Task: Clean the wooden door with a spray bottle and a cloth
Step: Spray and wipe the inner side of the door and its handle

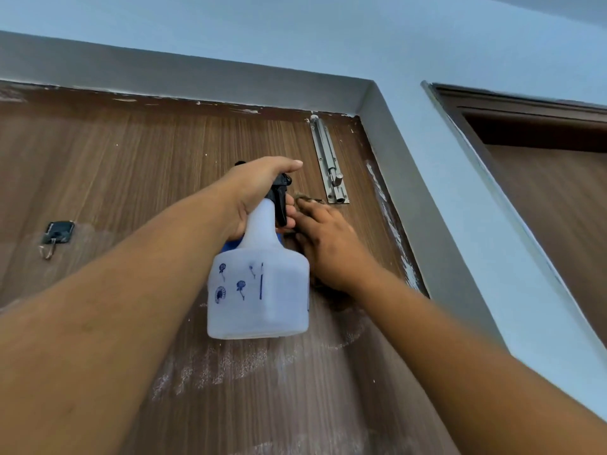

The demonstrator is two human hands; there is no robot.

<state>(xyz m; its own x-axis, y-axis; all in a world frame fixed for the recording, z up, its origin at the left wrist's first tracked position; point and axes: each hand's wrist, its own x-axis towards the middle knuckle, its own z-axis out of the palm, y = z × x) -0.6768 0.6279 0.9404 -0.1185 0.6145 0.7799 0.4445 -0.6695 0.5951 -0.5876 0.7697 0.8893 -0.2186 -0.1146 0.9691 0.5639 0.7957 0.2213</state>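
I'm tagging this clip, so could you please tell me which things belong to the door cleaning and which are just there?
In use:
door
spray bottle, gripped by the left hand
cloth, pressed to the door under the right hand

Just there:
bolt
hook
second door

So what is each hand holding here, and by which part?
Left hand grips the spray bottle by its neck and trigger head. Right hand presses a cloth, mostly hidden, against the door.

Left hand [253, 192] grips spray bottle [259, 290]; right hand [328, 244] presses cloth [308, 202] on door [131, 159].
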